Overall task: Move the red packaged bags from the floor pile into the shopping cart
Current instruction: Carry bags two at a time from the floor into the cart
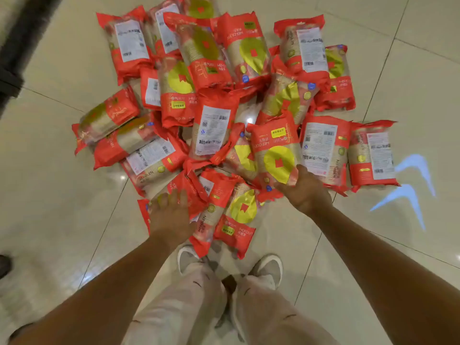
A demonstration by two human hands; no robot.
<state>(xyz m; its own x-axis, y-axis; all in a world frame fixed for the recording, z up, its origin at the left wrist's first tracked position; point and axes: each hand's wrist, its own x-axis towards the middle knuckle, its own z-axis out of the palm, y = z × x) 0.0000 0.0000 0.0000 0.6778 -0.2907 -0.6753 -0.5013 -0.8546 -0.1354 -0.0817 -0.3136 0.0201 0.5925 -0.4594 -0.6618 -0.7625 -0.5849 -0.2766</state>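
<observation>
A big pile of red packaged bags (214,100) with yellow circles and white labels lies on the tiled floor in front of me. My left hand (169,215) hovers over, or just touches, a red bag (191,192) at the pile's near left edge, fingers stretched out and blurred. My right hand (305,191) is at the near edge of a face-up bag with a yellow circle (275,150). Its thumb lies on top and its fingers curl under the edge. No shopping cart is in view.
My two grey shoes (267,268) stand right at the near edge of the pile. A dark strip (22,38) runs along the top left. Blue arrow shapes of light (408,190) lie on the glossy tiles (62,185) at right. Another shoe (3,265) shows at the left edge.
</observation>
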